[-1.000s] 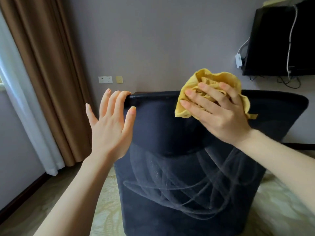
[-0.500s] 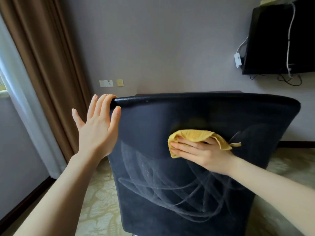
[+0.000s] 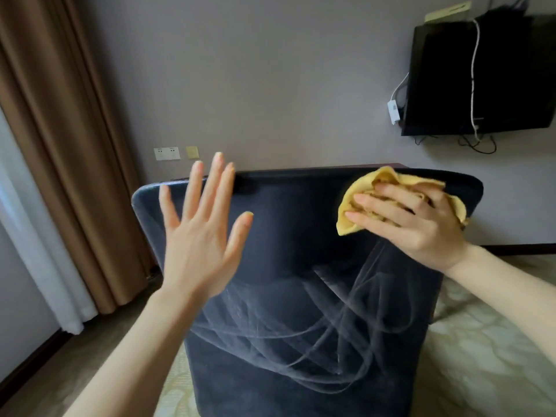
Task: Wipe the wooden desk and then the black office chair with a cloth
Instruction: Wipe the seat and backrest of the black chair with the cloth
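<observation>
Pale patterned carpet lies under you, and the black chair stands on it with its back towards you. Faint whitish streaks curl across the lower half of that back. Your left grip is wide open, fingers spread and straight, holding nothing, raised before the chair's upper left; you cannot tell whether the palm touches it. Your right grip has its fingers bent over the bunched yellow cloth, holding it against the chair's upper right corner, just under the top edge. Beyond, on the grey wall, sit sockets. A brown curtain hangs at left, and a dark screen with trailing cables at right.
</observation>
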A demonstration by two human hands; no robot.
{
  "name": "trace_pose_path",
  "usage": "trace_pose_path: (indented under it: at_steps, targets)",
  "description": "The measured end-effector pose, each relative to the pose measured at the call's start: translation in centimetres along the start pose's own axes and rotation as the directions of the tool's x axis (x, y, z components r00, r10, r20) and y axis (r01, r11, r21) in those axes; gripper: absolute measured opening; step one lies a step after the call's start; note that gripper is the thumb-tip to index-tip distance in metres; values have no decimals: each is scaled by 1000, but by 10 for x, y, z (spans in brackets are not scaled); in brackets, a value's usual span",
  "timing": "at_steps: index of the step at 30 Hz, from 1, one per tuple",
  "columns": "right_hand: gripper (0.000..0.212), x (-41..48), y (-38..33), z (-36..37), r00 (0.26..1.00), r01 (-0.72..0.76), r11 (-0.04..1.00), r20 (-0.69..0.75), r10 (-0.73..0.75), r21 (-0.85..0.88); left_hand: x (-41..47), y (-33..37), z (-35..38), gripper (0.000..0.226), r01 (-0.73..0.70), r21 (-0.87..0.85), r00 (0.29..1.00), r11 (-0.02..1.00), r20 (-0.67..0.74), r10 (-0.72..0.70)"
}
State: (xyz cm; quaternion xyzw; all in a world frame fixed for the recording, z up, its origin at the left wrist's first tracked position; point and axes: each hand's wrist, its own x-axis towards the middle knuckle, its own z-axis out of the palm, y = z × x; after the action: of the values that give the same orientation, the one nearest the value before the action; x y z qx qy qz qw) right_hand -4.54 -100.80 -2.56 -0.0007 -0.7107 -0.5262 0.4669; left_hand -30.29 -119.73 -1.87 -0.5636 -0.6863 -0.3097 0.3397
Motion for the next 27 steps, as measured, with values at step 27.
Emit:
trace_pose_path:
  at_steps: [27]
  targets:
    - [38, -45, -69, -3, 902, 256, 909, 256, -347, 330, 9, -10, 1, 64, -59, 114, 998, 992, 21, 57]
